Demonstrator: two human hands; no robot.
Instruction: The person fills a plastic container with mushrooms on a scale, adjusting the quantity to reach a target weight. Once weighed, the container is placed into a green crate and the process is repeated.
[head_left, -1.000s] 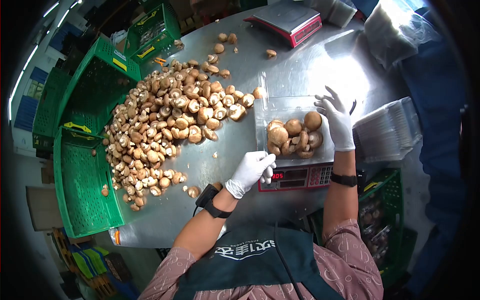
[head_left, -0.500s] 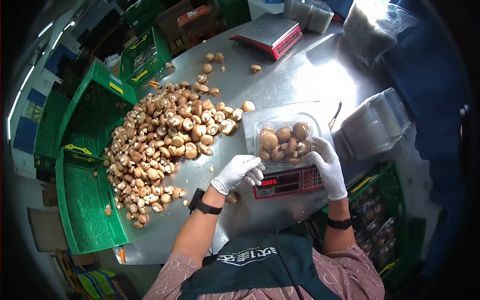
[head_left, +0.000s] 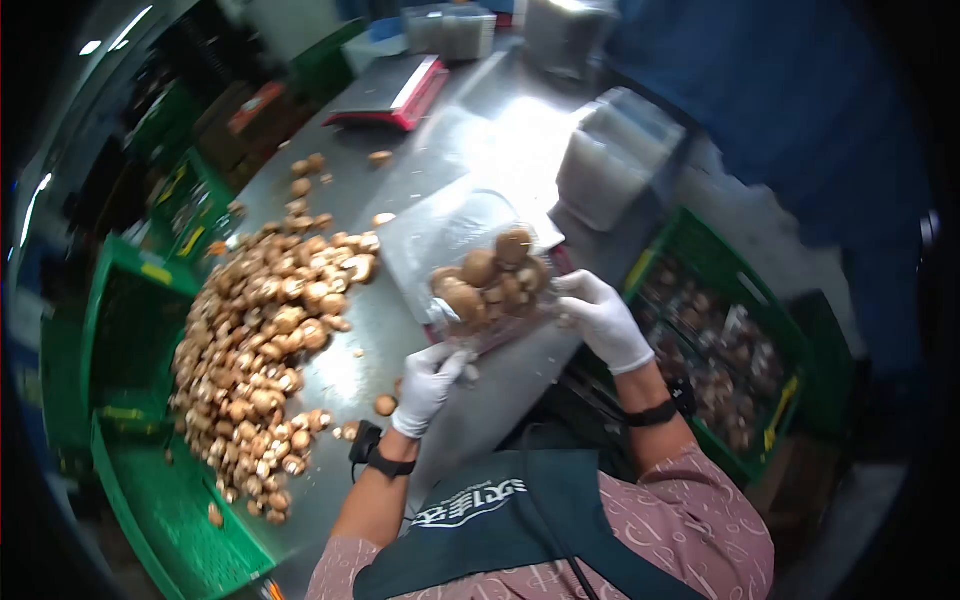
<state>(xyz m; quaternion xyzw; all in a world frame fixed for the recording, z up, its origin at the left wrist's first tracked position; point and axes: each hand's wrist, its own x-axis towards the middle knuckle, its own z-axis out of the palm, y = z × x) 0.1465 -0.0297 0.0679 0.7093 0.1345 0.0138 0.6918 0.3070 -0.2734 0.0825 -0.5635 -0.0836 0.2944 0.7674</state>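
Note:
Both my gloved hands are at a clear plastic punnet (head_left: 488, 285) of brown mushrooms, tilted above the silver weighing plate (head_left: 405, 250). My left hand (head_left: 428, 388) closes its fingers at the near left corner. On the opposite side, my right hand (head_left: 603, 322) pinches the punnet's right edge. Motion blur softens the punnet's outline. The scale's display is hidden behind the punnet and my hands. To the left spreads a big heap of loose mushrooms (head_left: 260, 350) on the steel table (head_left: 345, 385).
Green crates (head_left: 170, 530) stand along the left edge. Another green crate (head_left: 790, 400) with packed mushrooms sits low on the right. Stacked clear containers (head_left: 610, 165) are beyond my right hand. A second red scale (head_left: 390, 90) stands at the back.
The punnet has come up off the scale and tilted, with my left hand now at its corner. My view has turned right, so the table and heap appear shifted left.

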